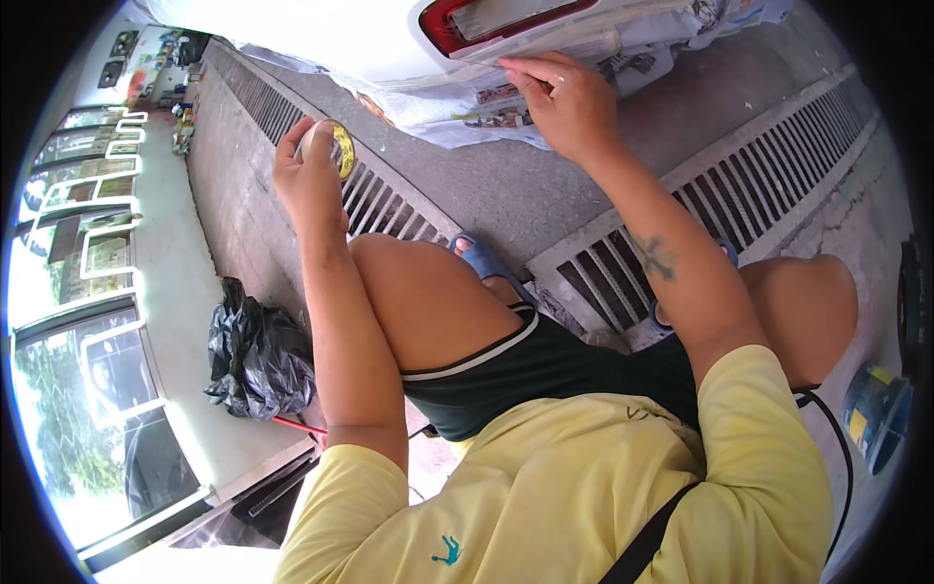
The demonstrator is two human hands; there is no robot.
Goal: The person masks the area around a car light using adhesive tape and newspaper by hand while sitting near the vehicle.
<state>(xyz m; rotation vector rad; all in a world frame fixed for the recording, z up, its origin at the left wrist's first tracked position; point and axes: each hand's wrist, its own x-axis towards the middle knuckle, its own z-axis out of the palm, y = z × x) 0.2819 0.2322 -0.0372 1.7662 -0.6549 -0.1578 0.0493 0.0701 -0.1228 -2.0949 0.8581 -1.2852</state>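
My left hand (310,171) grips a roll of masking tape (344,152) whose inner ring is yellow with dark print, held over the floor grate. Just below the red-rimmed tail light (503,22) of a white vehicle body (350,36), my right hand (569,106) pinches something thin at its fingertips, apparently a strip or edge of tape; its far end is hard to make out. Newspaper sheets (438,109) cover the lower part of the body and hang down beneath the lamp and behind my right hand.
Metal floor grates (394,204) run at left and right (759,175) in the concrete floor. A black plastic bag (259,358) lies by the wall on the left. At the right are a blue bucket (868,416) and a black cable (846,452). Windows line the left side.
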